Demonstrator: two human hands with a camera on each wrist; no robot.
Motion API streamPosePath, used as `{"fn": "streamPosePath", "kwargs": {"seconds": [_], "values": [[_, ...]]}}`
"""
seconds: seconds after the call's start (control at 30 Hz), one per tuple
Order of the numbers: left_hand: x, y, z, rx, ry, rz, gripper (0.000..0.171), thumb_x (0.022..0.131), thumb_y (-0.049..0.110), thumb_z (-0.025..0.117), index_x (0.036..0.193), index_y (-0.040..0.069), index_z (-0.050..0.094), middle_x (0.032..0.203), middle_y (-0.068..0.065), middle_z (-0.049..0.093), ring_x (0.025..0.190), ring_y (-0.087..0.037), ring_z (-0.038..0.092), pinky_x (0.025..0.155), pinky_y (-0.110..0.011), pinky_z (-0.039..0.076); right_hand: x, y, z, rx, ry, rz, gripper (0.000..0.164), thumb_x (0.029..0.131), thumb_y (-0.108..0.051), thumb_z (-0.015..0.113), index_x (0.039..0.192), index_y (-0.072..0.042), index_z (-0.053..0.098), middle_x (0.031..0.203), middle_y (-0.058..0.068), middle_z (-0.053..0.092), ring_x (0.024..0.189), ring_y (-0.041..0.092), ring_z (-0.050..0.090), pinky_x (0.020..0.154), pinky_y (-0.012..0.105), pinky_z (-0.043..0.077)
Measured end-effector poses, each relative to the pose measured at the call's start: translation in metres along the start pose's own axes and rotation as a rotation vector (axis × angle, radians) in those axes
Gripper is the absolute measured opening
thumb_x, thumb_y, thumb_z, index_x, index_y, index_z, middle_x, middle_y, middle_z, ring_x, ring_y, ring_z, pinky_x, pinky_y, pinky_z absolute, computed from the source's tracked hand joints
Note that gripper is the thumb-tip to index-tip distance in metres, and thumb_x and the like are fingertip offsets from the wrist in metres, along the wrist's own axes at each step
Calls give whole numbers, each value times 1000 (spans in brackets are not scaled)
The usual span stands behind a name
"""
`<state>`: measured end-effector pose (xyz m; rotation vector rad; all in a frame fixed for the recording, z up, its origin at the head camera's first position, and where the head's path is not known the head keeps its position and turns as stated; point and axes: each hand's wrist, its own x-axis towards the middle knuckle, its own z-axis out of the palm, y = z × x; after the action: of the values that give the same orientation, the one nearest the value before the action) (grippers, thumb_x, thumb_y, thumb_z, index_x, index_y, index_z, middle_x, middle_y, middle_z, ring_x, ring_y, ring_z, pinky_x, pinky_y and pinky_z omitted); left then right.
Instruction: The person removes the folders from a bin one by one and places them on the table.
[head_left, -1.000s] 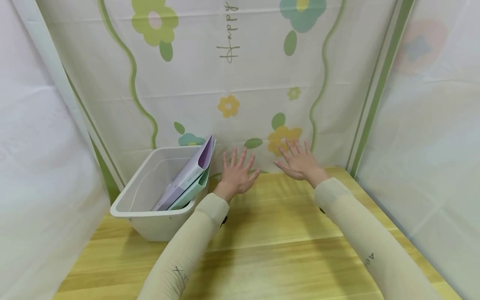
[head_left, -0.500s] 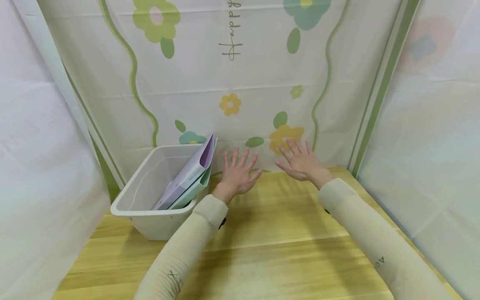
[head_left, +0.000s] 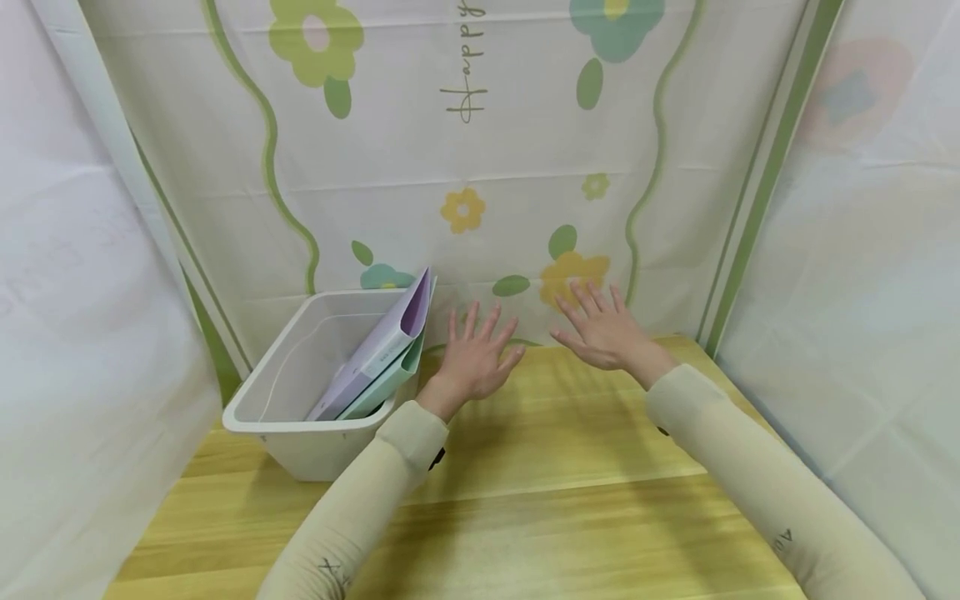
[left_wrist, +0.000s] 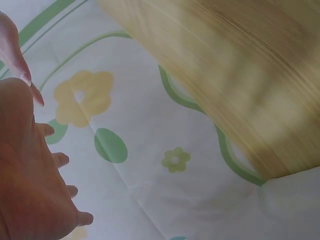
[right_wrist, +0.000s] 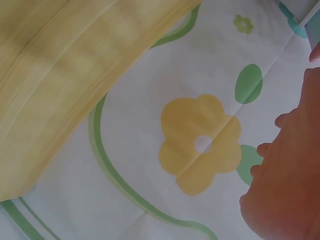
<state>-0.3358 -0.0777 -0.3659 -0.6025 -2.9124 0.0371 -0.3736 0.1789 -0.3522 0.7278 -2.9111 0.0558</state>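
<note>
Both hands reach forward with fingers spread and hold nothing. My left hand is over the far part of the wooden table, just right of a white plastic bin. Farther right, my right hand overlaps a printed orange flower on the back cloth in the head view. A purple ring binder or file folder and a mint green one lean together in the bin, their upper ends above its rim. In the wrist views the left palm and right palm show with nothing in them.
A white cloth printed with flowers and green wavy lines hangs behind the table. More white cloth hangs as a left side panel and a right side panel.
The left hand has drawn slightly back toward the body. The right forearm has shifted a little to the right. The bin and the folders stay as they were.
</note>
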Motion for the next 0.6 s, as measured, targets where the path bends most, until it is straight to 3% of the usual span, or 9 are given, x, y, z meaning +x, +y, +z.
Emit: {"fn": "streamPosePath", "kwargs": {"seconds": [0.6], "values": [[-13,2,-6,21,13,63,64,106,62,12,164,35,15,172,-4,8,157,-41,1,119,-66,0,-13,-3,-4,5,2,-26,75,106,-62,25,164,-16,16,171,14,-3,157,38,-8,119,64,-9]]}}
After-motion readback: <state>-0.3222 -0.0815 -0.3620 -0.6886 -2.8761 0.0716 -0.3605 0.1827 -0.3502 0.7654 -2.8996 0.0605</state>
